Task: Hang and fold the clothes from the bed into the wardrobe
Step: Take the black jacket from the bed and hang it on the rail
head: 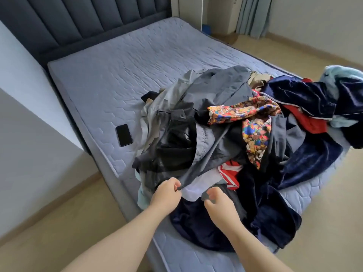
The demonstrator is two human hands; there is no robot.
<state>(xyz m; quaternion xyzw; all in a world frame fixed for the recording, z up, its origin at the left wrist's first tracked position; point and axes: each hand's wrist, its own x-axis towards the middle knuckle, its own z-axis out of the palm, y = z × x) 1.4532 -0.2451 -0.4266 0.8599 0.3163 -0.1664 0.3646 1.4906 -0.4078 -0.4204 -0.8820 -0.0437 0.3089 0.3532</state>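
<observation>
1. One dark blue padded headboard [78,22] is set at the far end of a blue-grey quilted mattress [102,75].
2. One black rectangular smartphone [124,135] is laid flat near the mattress's left edge.
3. One jumbled pile of clothes [176,138] is heaped on the mattress's near right part, just beside the phone.
4. At the mattress's near edge, an edge of a grey-blue thin cloth garment [212,148] is pinched by the left hand [166,194].
5. A dark fold of fabric there is pinched by the right hand [219,205]; whether it is the same garment cannot be told.
6. One bright cartoon-print cloth [253,122], one red cloth [308,120] and navy velvet garments [310,154] are draped toward the mattress's right side.
</observation>
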